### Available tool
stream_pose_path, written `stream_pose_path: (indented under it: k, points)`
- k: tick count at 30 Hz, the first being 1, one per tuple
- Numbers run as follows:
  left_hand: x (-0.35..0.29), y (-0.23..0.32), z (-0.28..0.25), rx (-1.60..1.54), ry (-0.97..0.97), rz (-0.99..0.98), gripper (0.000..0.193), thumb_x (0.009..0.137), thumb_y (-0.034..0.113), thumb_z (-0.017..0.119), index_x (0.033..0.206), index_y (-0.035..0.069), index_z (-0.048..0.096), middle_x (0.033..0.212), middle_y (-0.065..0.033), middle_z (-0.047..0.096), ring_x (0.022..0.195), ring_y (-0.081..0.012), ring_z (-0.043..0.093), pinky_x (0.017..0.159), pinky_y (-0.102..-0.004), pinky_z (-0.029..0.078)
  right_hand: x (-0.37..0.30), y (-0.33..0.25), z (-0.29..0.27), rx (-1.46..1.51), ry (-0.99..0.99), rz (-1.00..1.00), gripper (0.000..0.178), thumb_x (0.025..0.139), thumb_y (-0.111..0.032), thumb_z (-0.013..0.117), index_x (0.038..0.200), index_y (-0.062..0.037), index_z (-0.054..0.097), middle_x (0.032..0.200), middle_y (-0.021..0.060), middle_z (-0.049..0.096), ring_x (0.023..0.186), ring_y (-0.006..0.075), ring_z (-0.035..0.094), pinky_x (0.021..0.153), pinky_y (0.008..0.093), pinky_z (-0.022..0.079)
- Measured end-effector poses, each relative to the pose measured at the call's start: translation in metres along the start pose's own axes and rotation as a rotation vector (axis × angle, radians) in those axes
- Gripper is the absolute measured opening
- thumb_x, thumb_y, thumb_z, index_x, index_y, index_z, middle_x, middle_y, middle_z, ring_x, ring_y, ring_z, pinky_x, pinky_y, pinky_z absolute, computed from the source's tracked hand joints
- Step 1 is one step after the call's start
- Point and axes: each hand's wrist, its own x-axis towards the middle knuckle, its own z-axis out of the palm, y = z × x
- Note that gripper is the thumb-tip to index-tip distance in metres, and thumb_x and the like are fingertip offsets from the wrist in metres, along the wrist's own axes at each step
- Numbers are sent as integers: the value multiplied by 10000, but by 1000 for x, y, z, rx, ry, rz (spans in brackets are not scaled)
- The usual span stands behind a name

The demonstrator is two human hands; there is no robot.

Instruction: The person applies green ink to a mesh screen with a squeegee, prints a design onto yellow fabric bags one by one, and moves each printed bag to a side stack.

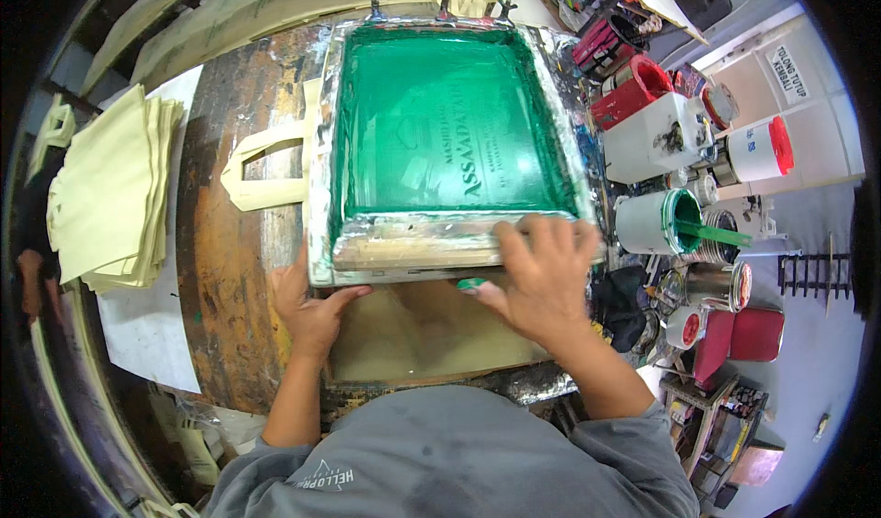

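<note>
A screen printing frame (327, 151) lies in front of me on the worktable, its mesh (395, 96) covered in wet green ink with dark lettering showing through. Along its near edge runs a paint-smeared wooden bar (413, 247). My left hand (307, 311) holds the frame's near left corner, thumb pointing right beneath the edge. At the near right, my right hand (546, 284) curls its fingers over the bar, with its green-stained thumb below the frame's edge. A pale yellow bag's handle (266, 167) sticks out from the frame's left side; most of the bag is hidden underneath.
On the left lies a stack of pale yellow bags (115, 192). Paint containers crowd the right side, among them a white tub with green ink (647, 222), a white jerrycan (647, 142) and a red bucket (629, 91). Further bags (275, 13) lie beyond the table.
</note>
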Motion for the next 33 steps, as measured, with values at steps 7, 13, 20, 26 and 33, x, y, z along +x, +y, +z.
stream_pose_path:
  k: [7,13,20,26,33]
  points:
    - [60,-7,15,128,75,84,924,855,341,915,1530,-75,441,1358,-203,607,1203,-331,610,1031,-457,490,121,38,-78,-141,478,-115,563,819,-675,743,852,-119,661,827,68,633,811,289,610,795,470,372]
    - [46,-59,28,522,83,-62,488,914,328,839,1180,-36,654,1147,-219,640,1023,-398,613,893,-486,496,148,38,-91,-120,579,-107,577,921,-645,687,842,-74,688,765,86,659,783,308,660,784,454,402]
    - [102,-59,20,297,316,323,175,1009,167,700,990,-5,673,840,-206,679,786,-388,650,728,-514,494,155,44,-96,-85,572,-112,621,966,-643,642,820,-40,662,759,128,648,772,349,646,788,472,421]
    - [154,-27,-8,695,-99,88,155,1051,163,618,1042,25,690,910,-267,725,833,-394,716,742,-589,519,178,45,-115,-69,409,-50,610,979,-633,626,845,-41,683,818,159,685,790,378,659,784,482,432]
    - [119,-1,-33,707,252,532,101,967,165,673,919,90,721,870,-134,658,833,-366,672,686,-489,527,170,41,-117,-15,355,1,646,973,-661,612,847,-33,692,844,165,714,856,344,692,878,492,428]
